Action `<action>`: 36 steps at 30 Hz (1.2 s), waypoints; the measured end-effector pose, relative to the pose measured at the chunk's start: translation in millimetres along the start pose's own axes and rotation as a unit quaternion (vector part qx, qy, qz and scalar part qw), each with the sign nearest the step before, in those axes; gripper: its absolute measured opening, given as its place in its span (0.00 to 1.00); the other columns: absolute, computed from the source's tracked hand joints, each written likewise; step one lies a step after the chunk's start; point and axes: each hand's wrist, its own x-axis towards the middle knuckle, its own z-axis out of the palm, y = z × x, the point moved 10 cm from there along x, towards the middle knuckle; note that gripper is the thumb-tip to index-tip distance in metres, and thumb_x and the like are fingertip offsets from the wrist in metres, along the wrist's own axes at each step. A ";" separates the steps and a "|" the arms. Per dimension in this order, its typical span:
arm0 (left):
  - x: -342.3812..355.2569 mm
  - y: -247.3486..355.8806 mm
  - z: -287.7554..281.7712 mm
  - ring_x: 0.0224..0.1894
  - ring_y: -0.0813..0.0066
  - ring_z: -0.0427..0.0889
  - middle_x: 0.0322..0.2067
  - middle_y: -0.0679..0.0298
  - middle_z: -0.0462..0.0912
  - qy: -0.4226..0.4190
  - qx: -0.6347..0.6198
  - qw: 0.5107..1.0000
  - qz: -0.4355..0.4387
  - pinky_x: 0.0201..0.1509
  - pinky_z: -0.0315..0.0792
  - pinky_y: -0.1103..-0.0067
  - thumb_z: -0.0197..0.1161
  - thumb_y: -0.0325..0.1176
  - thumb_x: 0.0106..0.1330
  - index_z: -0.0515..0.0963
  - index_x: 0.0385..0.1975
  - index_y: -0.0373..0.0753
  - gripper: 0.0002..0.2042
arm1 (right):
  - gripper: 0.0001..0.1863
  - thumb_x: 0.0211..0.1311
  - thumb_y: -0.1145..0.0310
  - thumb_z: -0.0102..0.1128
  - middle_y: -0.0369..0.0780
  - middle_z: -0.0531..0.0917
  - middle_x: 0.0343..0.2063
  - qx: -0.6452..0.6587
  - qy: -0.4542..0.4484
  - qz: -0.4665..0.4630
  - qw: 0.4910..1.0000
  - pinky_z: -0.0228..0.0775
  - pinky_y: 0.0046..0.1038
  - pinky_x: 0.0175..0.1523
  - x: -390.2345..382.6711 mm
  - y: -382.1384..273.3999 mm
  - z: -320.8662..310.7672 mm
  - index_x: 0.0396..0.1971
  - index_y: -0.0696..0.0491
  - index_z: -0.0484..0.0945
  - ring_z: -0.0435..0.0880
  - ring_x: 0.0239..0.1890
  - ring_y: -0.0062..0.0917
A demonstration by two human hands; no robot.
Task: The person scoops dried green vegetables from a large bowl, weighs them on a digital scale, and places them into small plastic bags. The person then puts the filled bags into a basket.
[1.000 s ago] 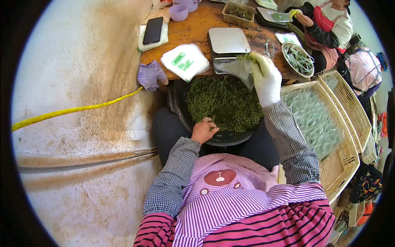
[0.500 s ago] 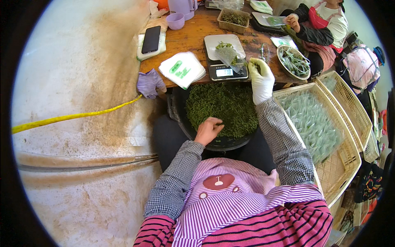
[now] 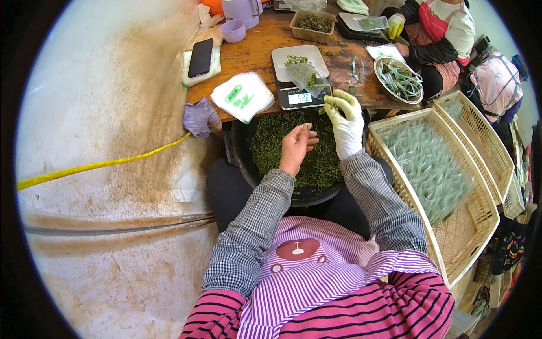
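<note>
Above a black tub [image 3: 230, 148] of small green sprigs [image 3: 271, 135], my bare left hand [image 3: 297, 148] is raised with its fingers curled together; what they pinch, if anything, is too small to tell. My right hand [image 3: 345, 125], in a white glove, closes its fingertips on a few green sprigs [image 3: 334, 105] beside the scale's lit display. On the pan of the digital scale [image 3: 280, 57] rests a clear plastic bag [image 3: 300, 72], partly filled with green sprigs, some spilling at its mouth.
White printed bags [image 3: 243, 93] are stacked left of the scale, near a phone [image 3: 201, 57] and purple cup [image 3: 233, 31]. A basket of ties [image 3: 398, 80] stands right. Filled bags [image 3: 427, 169] lie in a crate [image 3: 403, 189]. A co-worker [image 3: 446, 42] sits far right.
My left hand has lifted out of the sprigs, up and right toward the right hand. My right hand has come slightly down and left. The co-worker's hands have moved.
</note>
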 end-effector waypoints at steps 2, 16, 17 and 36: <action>7.5 13.9 -0.6 0.38 0.76 0.82 0.40 0.61 0.81 0.015 -0.013 1.000 0.001 0.38 0.75 0.83 0.47 0.43 0.73 0.72 0.52 0.34 0.19 | 0.09 0.54 0.76 0.64 0.42 0.75 0.45 -0.028 -0.006 -0.041 0.999 0.75 0.25 0.47 13.1 -7.0 6.0 0.37 0.56 0.81 0.74 0.48 0.28; 130.7 196.2 -41.9 0.36 0.64 0.82 0.40 0.53 0.80 0.192 0.493 0.801 0.280 0.41 0.75 0.71 0.65 0.43 0.58 0.80 0.42 0.37 0.18 | 0.09 0.48 0.72 0.66 0.40 0.80 0.42 -0.251 -0.101 -0.044 0.962 0.70 0.33 0.54 -89.8 48.7 -5.7 0.33 0.50 0.84 0.75 0.49 0.34; 134.8 203.1 -23.1 0.40 0.63 0.82 0.42 0.52 0.79 0.179 0.540 0.776 0.272 0.44 0.74 0.69 0.65 0.43 0.58 0.80 0.42 0.39 0.18 | 0.09 0.48 0.71 0.65 0.40 0.80 0.43 -0.269 -0.124 -0.026 0.955 0.69 0.34 0.54 -99.7 62.8 -6.6 0.33 0.50 0.84 0.75 0.49 0.35; -11.7 198.9 40.3 0.34 0.73 0.79 0.36 0.63 0.77 0.036 0.411 0.793 0.448 0.32 0.74 0.79 0.64 0.30 0.59 0.78 0.32 0.37 0.05 | 0.19 0.54 0.69 0.64 0.43 0.79 0.42 -0.174 -0.041 -0.140 0.974 0.70 0.31 0.50 19.4 -66.6 -3.0 0.48 0.54 0.76 0.77 0.45 0.35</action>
